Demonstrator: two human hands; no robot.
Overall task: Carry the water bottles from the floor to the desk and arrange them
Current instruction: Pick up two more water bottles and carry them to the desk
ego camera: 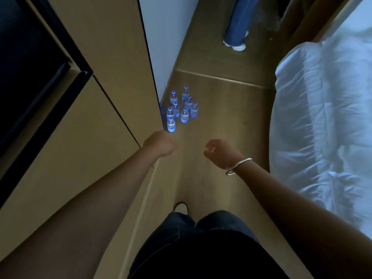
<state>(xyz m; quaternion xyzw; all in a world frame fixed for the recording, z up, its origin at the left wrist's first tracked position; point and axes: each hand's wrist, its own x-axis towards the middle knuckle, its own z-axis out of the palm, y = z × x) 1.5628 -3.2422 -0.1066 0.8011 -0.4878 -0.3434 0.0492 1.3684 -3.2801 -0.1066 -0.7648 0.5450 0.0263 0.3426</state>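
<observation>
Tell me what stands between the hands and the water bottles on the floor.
Nothing visible does. Bare wooden floor lies between both hands and the water bottles, which stand upright beside the cabinet. The left hand and right hand are held out, loosely curled, holding nothing.

Blue-capped clear bottles (182, 108); white bedding (326, 109); silver bangle (238, 166).

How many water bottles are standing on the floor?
8 clearly, upright water bottles clustered on the floor beside the cabinet; a ninth seems partly hidden behind its edge.
</observation>
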